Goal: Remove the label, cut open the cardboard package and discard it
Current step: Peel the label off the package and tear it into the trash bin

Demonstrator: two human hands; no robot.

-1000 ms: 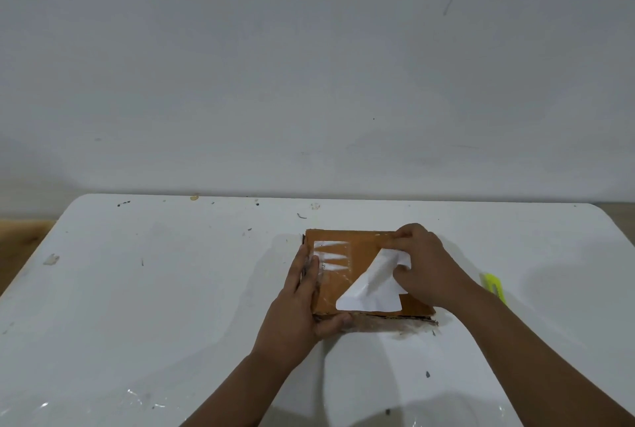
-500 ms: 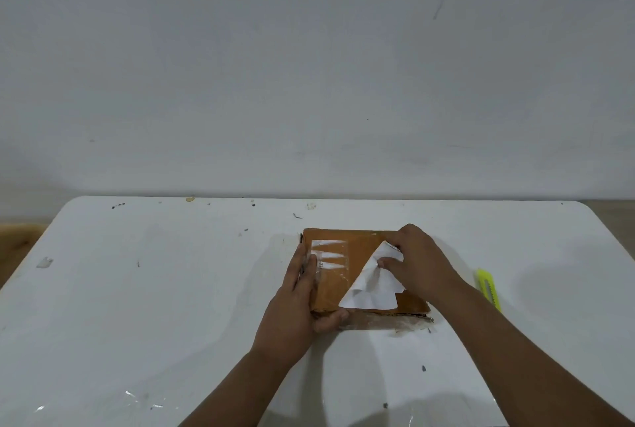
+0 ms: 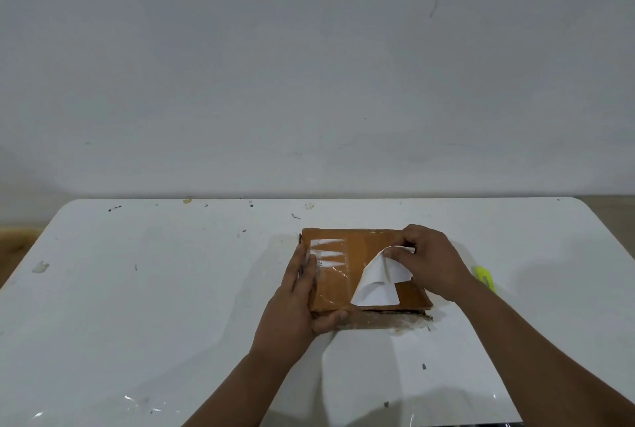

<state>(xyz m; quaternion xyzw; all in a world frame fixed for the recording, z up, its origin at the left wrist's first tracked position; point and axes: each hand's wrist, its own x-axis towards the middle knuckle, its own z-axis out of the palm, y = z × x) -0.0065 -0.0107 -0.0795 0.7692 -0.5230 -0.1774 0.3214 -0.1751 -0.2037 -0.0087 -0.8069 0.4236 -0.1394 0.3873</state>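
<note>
Speck-marked white table before a grey wall.

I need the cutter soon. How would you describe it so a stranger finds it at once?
Look at the white table, to the right of the brown cardboard package. Just past the right hand lies the cutter, partly hidden by the wrist. It is the only bright yellow-green thing there.

Even, dim, soft light; faint shadows right of the arms, glare on the table, wide-angle bowing at edges.

Hands on label, package
</note>
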